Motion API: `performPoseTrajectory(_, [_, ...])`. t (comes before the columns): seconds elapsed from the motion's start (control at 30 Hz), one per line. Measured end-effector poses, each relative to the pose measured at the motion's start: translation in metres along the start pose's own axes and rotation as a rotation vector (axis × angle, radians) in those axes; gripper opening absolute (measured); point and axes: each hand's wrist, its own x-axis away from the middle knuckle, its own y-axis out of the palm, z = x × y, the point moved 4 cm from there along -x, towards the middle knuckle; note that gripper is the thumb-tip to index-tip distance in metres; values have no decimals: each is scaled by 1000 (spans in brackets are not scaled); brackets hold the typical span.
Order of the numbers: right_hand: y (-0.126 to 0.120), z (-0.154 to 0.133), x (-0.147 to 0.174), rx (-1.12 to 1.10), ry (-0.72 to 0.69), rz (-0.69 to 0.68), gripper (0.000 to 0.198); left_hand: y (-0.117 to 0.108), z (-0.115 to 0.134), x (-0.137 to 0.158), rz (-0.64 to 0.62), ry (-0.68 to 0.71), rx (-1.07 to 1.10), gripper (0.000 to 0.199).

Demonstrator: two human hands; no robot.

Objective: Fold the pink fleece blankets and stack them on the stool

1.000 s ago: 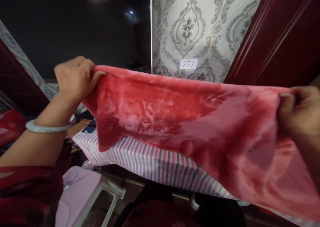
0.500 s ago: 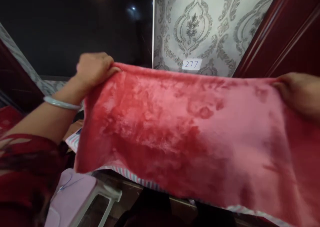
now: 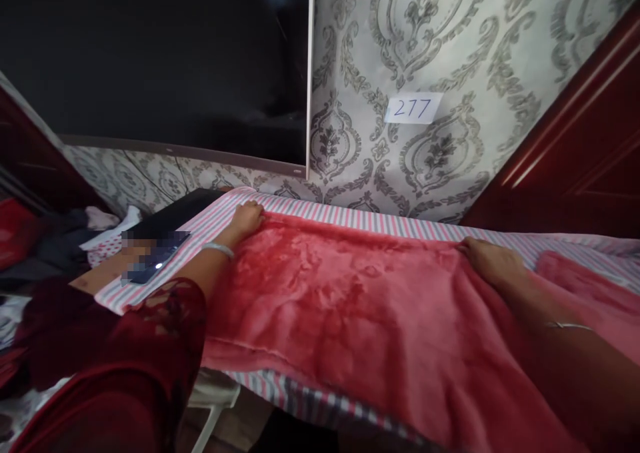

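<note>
A red and pink plush blanket (image 3: 345, 293) is spread over a table covered by a striped cloth (image 3: 380, 222). My left hand (image 3: 249, 218), with a pale bangle at its wrist, grips the blanket's far left corner. On the far edge to the right, my right hand (image 3: 493, 261) has its fingers closed round the blanket. Between the two hands the edge is drawn fairly straight. The near side hangs down past the table's front, and its lower right part runs out of view.
A dark phone-like device (image 3: 160, 258) lies on the table's left part. Behind stand a large black television (image 3: 165, 60) and a patterned wall with a paper marked 277 (image 3: 414, 108). More pink fabric (image 3: 595, 286) lies at the right. Clothes are piled at the far left.
Both hands have come down with the blanket's far edge, from held up in the air to the tabletop. The striped cloth behind it now shows.
</note>
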Motion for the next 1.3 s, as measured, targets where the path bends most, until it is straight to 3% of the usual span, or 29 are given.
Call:
performPoseTrajectory(0.17, [6,14,-17,6,7,39,16,13,-41,4,-72,-228,167,37])
performPoseTrajectory(0.3, [23,-3,-11,39,31,-131,19,15,-57,20,-138,-351,342,26])
performPoseTrajectory(0.43, [30,-14,2,99,102,-249,26,10,-59,40,-168,-430,538,25])
performPoseTrajectory(0.57, [26,-6,10,135,187,-354,37,5,-49,50,-204,-463,774,29])
performPoseTrajectory(0.7, [13,-3,18,132,144,-305,34,7,-31,51,-236,-450,923,32])
performPoseTrajectory(0.87, [-16,-7,25,52,116,-136,33,0,-34,46,-72,-463,864,16])
performPoseTrajectory(1.03, [-51,-8,4,-48,146,51,34,-48,-69,27,128,-416,757,18])
performPoseTrajectory(1.13, [-60,-20,-15,-81,173,98,37,-71,-84,6,207,-418,622,24])
performPoseTrajectory(1.2, [-55,-31,-21,-63,214,72,40,-72,-83,-5,194,-417,508,28])
performPoseTrajectory(1.3, [-35,-47,-20,-20,240,-64,41,-47,-72,-8,77,-384,470,42])
